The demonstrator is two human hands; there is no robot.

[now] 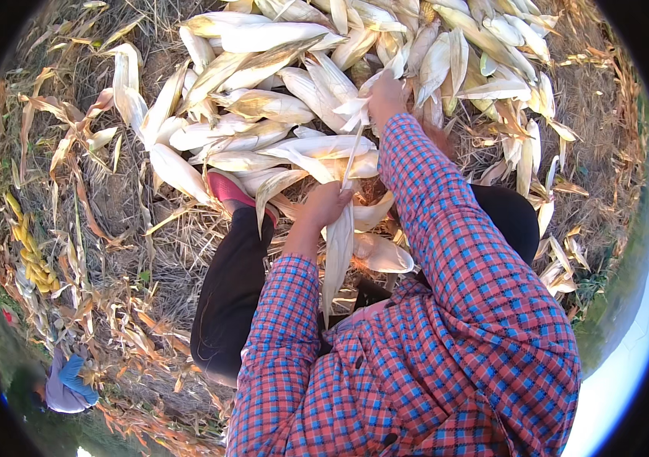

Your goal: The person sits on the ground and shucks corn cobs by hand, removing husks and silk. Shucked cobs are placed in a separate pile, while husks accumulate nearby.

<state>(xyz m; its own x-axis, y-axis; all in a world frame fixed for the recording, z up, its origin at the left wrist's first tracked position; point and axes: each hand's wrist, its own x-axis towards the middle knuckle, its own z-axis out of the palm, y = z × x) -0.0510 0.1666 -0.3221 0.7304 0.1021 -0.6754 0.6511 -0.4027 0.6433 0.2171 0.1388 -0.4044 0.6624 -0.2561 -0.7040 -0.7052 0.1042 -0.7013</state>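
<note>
My left hand (pixel 324 205) is closed around a pale, dry corn husk strip (pixel 338 251) that hangs down towards my lap. Higher up, my right hand (pixel 386 98) grips white husk material (pixel 354 112) at the edge of a pile of corn ears in their husks (pixel 267 105). A thin pale strip runs between the two hands. What else the right hand's fingers hold is hidden. Loose husks (pixel 384 253) lie just below and right of my left hand.
Straw and dry leaves (pixel 175 274) cover the ground. My shoe (pixel 227 188) touches the pile. Yellow husked corn cobs (pixel 30 251) lie in a row at the far left. A person (pixel 67 383) is at the lower left.
</note>
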